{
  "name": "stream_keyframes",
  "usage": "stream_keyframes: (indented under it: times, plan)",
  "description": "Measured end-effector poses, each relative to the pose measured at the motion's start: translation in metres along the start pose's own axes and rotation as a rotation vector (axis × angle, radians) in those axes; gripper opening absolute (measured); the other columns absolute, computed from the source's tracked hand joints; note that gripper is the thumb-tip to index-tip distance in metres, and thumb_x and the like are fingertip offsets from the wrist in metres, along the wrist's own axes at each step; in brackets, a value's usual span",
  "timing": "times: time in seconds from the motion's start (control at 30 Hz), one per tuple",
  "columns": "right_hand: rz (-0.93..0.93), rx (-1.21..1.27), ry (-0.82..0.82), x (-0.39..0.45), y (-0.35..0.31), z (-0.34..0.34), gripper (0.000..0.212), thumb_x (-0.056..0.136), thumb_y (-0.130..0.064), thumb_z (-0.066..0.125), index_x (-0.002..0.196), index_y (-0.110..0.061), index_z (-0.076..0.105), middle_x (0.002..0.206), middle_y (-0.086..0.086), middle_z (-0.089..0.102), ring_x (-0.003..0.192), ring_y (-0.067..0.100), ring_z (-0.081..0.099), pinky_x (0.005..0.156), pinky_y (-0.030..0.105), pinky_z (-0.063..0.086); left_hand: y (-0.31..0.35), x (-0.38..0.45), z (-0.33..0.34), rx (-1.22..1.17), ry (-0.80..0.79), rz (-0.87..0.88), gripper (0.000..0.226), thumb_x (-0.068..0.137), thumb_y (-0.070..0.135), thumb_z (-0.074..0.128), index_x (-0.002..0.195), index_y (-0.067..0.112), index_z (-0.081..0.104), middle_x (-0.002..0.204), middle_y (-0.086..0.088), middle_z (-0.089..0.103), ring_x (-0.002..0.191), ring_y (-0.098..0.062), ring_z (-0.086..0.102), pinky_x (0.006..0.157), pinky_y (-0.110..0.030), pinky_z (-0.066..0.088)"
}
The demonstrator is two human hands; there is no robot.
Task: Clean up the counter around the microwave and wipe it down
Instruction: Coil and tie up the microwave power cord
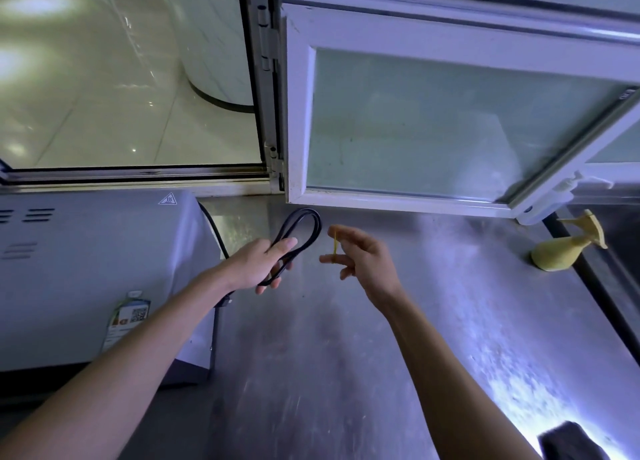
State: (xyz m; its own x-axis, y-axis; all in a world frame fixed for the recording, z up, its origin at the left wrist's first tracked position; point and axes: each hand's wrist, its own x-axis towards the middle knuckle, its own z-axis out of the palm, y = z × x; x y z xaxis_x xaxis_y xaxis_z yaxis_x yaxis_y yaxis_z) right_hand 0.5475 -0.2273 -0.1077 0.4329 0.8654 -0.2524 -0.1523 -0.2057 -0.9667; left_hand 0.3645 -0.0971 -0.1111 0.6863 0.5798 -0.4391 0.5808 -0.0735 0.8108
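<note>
A grey microwave stands on the steel counter at the left. Its black power cord is folded into a loop, and my left hand grips that loop just right of the microwave. A little to the right, my right hand is raised above the counter with a yellow rubber band stretched between its thumb and a finger. The two hands are apart, not touching.
A white-framed window sash swings inward over the back of the counter. A yellow spray bottle lies by the right edge, next to a sink. A dark cloth sits at the bottom right corner.
</note>
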Motion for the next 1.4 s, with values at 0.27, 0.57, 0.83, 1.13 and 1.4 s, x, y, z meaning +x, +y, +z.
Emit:
stream_keyframes:
  times: [0.27, 0.57, 0.83, 1.13, 1.4]
  plan:
    - [-0.053, -0.275, -0.081, 0.002, -0.023, 0.002, 0.063, 0.090, -0.014, 0.073, 0.145, -0.027, 0.045, 0.148, -0.003, 0.050, 0.075, 0.027, 0.076, 0.055, 0.046, 0.061, 0.004, -0.009, -0.004, 0.037, -0.063, -0.023, 0.069, 0.095, 0.068, 0.038, 0.081, 0.005, 0.062, 0.060, -0.009, 0.055, 0.048, -0.015, 0.057, 0.048, -0.029, 0.044]
    - [0.014, -0.484, -0.281, 0.007, -0.037, 0.007, 0.065, 0.086, -0.034, 0.076, 0.140, -0.032, 0.041, 0.136, 0.006, 0.059, 0.073, 0.025, 0.076, 0.056, 0.053, 0.061, 0.007, -0.009, -0.009, 0.246, -0.230, -0.065, 0.080, 0.094, 0.073, 0.035, 0.092, -0.002, 0.063, 0.062, -0.007, 0.068, 0.051, -0.023, 0.052, 0.053, -0.022, 0.044]
    - [0.061, -0.449, -0.296, 0.006, -0.035, 0.006, 0.061, 0.085, -0.038, 0.077, 0.136, -0.034, 0.044, 0.121, 0.005, 0.061, 0.072, 0.029, 0.075, 0.059, 0.054, 0.061, 0.011, -0.010, -0.008, 0.394, -0.258, -0.077, 0.061, 0.071, 0.060, 0.078, 0.090, 0.004, 0.064, 0.059, 0.000, 0.062, 0.050, -0.020, 0.050, 0.052, -0.028, 0.043]
    - [0.079, -0.434, -0.274, 0.002, -0.028, 0.007, 0.054, 0.086, -0.037, 0.075, 0.132, -0.030, 0.049, 0.112, 0.003, 0.066, 0.071, 0.030, 0.074, 0.058, 0.058, 0.060, 0.010, -0.003, 0.012, 0.740, -0.012, -0.059, 0.024, 0.085, 0.037, 0.058, 0.077, 0.015, 0.054, 0.076, -0.006, 0.063, 0.064, -0.025, 0.058, 0.052, -0.029, 0.036]
    - [0.169, -0.274, -0.267, 0.001, -0.013, 0.008, 0.052, 0.086, -0.033, 0.078, 0.131, -0.026, 0.052, 0.110, 0.010, 0.066, 0.073, 0.037, 0.073, 0.059, 0.054, 0.061, 0.005, -0.003, 0.010, 0.709, 0.014, 0.012, 0.028, 0.086, 0.041, 0.059, 0.081, 0.013, 0.060, 0.065, -0.004, 0.057, 0.053, -0.021, 0.051, 0.049, -0.030, 0.036]
